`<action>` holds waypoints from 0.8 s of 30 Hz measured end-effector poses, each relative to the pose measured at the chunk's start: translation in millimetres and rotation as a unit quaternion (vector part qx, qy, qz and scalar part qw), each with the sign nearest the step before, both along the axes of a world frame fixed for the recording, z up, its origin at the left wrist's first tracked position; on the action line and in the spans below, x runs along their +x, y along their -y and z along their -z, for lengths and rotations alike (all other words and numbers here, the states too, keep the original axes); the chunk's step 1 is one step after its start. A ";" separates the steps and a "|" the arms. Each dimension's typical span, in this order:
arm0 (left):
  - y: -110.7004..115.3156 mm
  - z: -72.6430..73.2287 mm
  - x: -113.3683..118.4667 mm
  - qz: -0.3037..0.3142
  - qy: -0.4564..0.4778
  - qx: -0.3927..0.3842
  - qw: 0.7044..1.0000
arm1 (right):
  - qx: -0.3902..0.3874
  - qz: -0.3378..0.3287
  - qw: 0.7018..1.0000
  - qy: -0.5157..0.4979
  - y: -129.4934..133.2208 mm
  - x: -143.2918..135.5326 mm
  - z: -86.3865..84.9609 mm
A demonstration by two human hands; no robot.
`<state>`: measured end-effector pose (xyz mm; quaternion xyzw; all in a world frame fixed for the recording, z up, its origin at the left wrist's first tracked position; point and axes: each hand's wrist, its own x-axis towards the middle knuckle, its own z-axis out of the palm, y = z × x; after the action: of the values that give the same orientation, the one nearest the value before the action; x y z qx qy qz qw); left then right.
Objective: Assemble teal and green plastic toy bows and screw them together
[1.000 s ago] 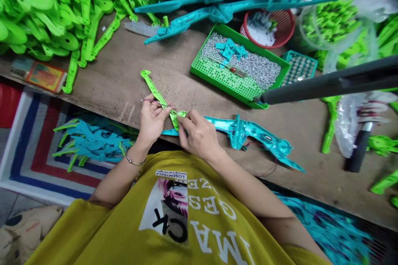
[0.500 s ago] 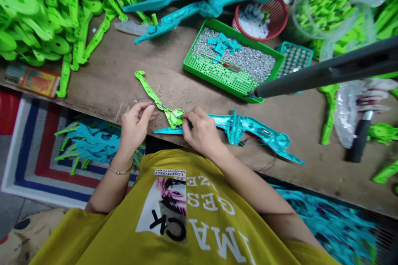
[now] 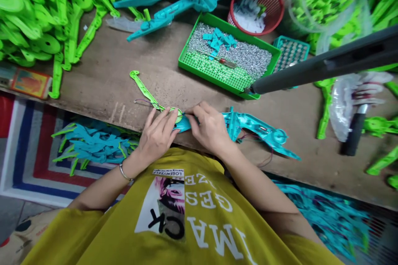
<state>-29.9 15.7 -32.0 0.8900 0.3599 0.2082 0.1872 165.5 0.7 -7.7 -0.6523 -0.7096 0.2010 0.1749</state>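
A long green plastic arm piece (image 3: 143, 89) lies slanted on the bench, its round end overlapping the blue plastic shell (image 3: 248, 121). My left hand (image 3: 158, 136) rests over that round end, fingers stretched out and pressing down on it. Beside it, my right hand (image 3: 209, 126) pinches a thin dark wire at the edge of the round end; its fingertips partly hide the wire. A loose wire end (image 3: 141, 100) sticks out from the green piece on the left. More thin wires (image 3: 248, 136) run along the right half of the shell.
Behind my hands stands a green tray (image 3: 214, 76) of screws with a screwdriver (image 3: 228, 63). A red basket (image 3: 273, 10), stacked blue shells (image 3: 174, 10) and a green parts pile (image 3: 34, 20) line the back. A grey bar (image 3: 311, 64) juts in from the right, above a black-handled hammer (image 3: 354, 132).
My left hand has let go of the wire's left end and moved right, flattening onto the green piece's round end. My right hand stays by that end, pinching. The view has shifted slightly.
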 end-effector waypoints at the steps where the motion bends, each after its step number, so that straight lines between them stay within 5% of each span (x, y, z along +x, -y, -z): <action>1: 0.3 0.0 -0.6 0.006 -0.004 0.005 1.000 | 0.006 0.008 1.000 0.009 0.4 2.6 1.4; 13: 7.4 -8.5 15.0 -0.029 -0.073 0.022 0.997 | -0.019 0.018 0.998 0.059 -1.0 -1.9 4.2; 19: 11.5 -7.1 24.2 -0.060 -0.127 -0.028 0.990 | -0.024 -0.049 0.998 -0.019 8.7 13.4 -4.3; 24: 10.1 -6.5 25.1 -0.055 -0.145 -0.021 0.988 | -0.004 -0.037 0.998 -0.057 15.8 22.3 -2.6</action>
<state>-4.8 5.6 -25.4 0.8854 0.4360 0.0796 0.1400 187.8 -15.1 -5.0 -0.6136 -0.7216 0.2466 0.2049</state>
